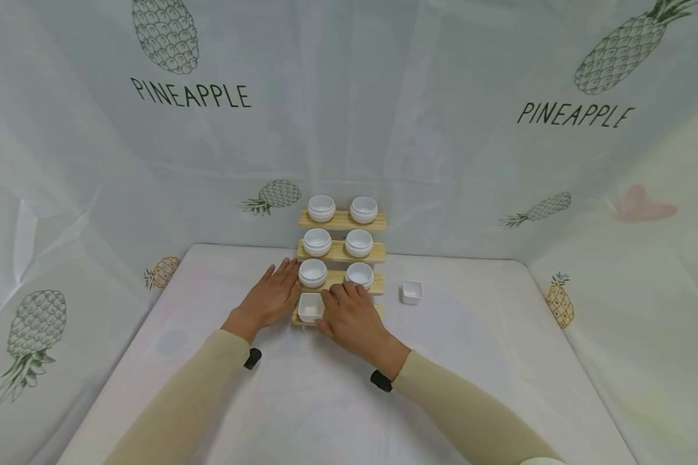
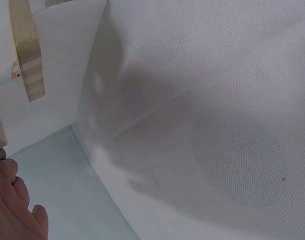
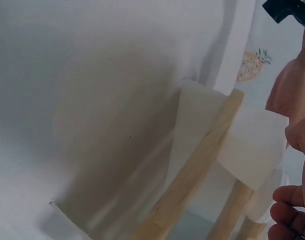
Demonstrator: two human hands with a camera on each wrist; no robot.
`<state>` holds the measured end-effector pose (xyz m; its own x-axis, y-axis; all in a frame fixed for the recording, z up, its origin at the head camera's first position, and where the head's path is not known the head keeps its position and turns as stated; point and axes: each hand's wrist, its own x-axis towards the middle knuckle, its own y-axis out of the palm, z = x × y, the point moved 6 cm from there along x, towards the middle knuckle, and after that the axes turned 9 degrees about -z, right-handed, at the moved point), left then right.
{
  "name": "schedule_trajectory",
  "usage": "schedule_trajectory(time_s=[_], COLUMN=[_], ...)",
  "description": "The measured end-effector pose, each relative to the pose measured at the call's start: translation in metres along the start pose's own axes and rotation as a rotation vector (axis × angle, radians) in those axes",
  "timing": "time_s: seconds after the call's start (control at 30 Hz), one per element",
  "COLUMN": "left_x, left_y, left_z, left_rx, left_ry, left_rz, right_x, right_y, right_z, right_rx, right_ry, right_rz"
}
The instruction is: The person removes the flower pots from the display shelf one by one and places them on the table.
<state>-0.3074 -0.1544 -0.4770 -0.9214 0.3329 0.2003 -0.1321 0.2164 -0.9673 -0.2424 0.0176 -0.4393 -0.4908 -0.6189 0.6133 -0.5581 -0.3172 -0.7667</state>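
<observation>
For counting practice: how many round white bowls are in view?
6: top left bowl, top right bowl; second-step left bowl, second-step right bowl; third-step left bowl, third-step right bowl. The right hand may hide another on the lowest step.

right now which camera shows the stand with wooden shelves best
The head view: it shows the stand from above with all four shelves, though the right hand hides part of the lowest. The left wrist view catches only pieces at left; the right wrist view shows shelves slanted and cut off.
</observation>
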Motion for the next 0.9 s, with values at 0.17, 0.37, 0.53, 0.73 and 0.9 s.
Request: schedule_trajectory(time_s=[0.17,0.37,0.53,0.73,0.9], left_x=[0.0,-0.001,-0.001,-0.001,-0.001], left_y=[0.001,0.0,0.002,0.001,0.0], left_z=[0.001,0.0,0.001,0.001,0.001], left_rx=[0.001,-0.014,-0.015,-0.008,-0.014], left_ry=[-0.007,-0.002,0.001,-0.002,-0.005], left_rz=[0.001,-0.006,-0.01,-0.009,-0.006], right_x=[0.004,0.005,0.007,0.011,0.012], right_y=[0.011,0.022,0.021,0.014,0.009], right_z=[0.003,0.005,0.008,0.011,0.011], right_rx=[-0.031,-0.09,-0.098,-0.107,-0.093], right_ry=[0.007,0.0,-0.006,-0.033,-0.057], right_rz=[0.045,0.084,0.107,0.129,0.116])
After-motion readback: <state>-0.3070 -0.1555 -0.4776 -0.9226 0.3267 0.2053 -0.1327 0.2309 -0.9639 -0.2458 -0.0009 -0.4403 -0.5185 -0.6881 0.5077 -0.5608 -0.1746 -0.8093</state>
